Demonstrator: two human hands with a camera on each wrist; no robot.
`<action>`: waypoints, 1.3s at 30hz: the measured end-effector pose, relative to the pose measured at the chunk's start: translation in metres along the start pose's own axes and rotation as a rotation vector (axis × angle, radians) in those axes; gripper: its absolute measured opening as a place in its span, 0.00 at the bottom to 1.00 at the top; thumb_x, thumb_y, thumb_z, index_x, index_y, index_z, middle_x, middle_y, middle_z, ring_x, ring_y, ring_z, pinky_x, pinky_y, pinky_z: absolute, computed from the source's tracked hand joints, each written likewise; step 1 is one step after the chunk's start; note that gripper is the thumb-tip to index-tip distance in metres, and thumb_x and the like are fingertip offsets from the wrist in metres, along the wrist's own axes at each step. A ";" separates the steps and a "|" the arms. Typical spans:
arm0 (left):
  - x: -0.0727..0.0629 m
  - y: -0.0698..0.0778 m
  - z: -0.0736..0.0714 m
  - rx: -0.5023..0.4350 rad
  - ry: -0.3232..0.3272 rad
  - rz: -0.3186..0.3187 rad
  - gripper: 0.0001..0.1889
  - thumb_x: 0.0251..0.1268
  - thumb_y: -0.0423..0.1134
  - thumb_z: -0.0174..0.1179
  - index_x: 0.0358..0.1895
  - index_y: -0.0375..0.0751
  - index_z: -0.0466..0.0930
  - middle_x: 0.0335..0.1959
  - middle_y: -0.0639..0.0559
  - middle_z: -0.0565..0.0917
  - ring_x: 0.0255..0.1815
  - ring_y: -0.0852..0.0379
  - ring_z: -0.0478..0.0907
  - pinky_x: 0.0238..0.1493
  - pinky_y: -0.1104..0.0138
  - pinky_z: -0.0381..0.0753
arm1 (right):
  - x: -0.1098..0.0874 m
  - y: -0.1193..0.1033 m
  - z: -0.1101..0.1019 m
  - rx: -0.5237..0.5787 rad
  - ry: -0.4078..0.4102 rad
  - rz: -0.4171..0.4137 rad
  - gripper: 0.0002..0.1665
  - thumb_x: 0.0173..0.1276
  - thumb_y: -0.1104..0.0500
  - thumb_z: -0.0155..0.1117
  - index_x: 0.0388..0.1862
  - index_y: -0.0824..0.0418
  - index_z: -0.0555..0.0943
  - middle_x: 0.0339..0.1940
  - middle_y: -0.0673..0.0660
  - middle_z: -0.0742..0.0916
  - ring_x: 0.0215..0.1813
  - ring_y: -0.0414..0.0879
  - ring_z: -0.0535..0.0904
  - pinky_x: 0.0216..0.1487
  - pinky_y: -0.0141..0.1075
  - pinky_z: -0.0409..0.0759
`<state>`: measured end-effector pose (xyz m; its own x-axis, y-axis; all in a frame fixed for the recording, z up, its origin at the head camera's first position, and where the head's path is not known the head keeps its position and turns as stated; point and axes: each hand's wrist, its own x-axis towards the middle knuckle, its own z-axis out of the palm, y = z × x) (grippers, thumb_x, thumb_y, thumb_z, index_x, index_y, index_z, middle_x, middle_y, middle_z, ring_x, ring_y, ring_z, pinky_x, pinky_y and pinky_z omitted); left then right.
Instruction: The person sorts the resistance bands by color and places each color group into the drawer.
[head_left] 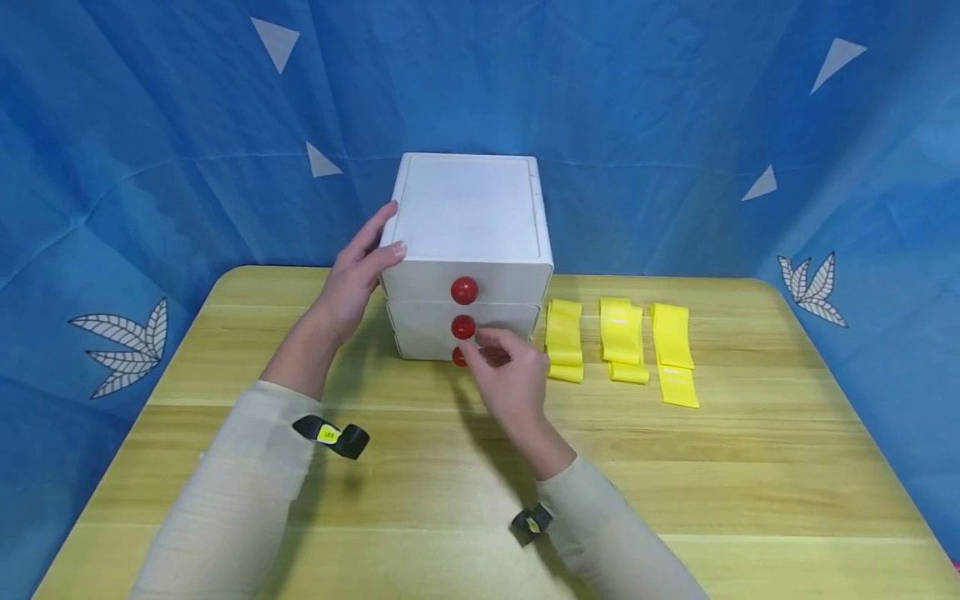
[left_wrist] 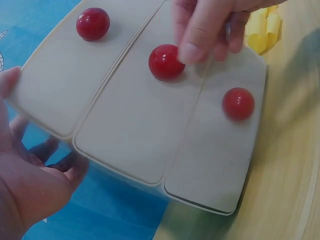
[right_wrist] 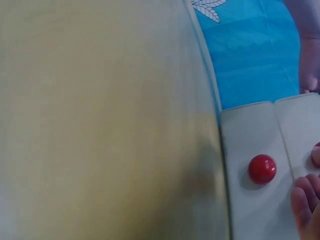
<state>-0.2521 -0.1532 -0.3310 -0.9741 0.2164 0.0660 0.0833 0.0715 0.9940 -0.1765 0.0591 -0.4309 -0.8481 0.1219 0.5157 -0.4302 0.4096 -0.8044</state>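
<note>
A white three-drawer box [head_left: 471, 208] stands toward the back of the table, a round red knob on each drawer front. My left hand [head_left: 351, 287] rests against its left side, thumb at the top front edge and fingers along the side wall. At the front, my right hand [head_left: 513, 379] pinches the middle red knob [left_wrist: 165, 62] with thumb and bent index finger. The top knob [head_left: 464, 290] is untouched. Partly hidden behind the right thumb in the head view, the bottom knob [left_wrist: 238, 104] shows fully in the left wrist view. All three drawers look closed.
Right of the box, three folded yellow strips [head_left: 564, 333] lie side by side on the wooden table [head_left: 420, 517]. A blue cloth [head_left: 480, 75] with white triangles and leaf prints hangs behind. Small black devices are strapped at both sleeves.
</note>
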 end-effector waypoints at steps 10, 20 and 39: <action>0.000 -0.001 0.000 -0.002 -0.002 0.003 0.33 0.73 0.52 0.53 0.79 0.65 0.55 0.80 0.59 0.52 0.77 0.58 0.50 0.73 0.49 0.51 | -0.014 0.011 -0.003 0.008 -0.085 0.178 0.10 0.58 0.63 0.78 0.36 0.67 0.88 0.31 0.53 0.89 0.30 0.43 0.84 0.33 0.34 0.84; 0.000 -0.001 0.000 -0.005 -0.010 0.018 0.33 0.74 0.51 0.53 0.80 0.62 0.55 0.79 0.57 0.53 0.76 0.56 0.51 0.73 0.49 0.52 | -0.016 0.015 0.007 0.028 -0.136 0.278 0.13 0.57 0.62 0.79 0.40 0.65 0.87 0.33 0.54 0.89 0.33 0.44 0.84 0.36 0.35 0.84; 0.001 -0.002 0.001 0.006 0.009 0.015 0.33 0.73 0.52 0.55 0.79 0.64 0.57 0.79 0.59 0.55 0.75 0.58 0.53 0.72 0.51 0.55 | -0.014 0.020 0.021 -0.019 -0.074 0.305 0.12 0.55 0.60 0.80 0.35 0.63 0.86 0.29 0.54 0.87 0.30 0.42 0.84 0.32 0.33 0.83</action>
<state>-0.2528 -0.1524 -0.3326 -0.9746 0.2087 0.0815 0.0989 0.0743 0.9923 -0.1795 0.0467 -0.4610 -0.9576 0.1758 0.2283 -0.1475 0.3816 -0.9125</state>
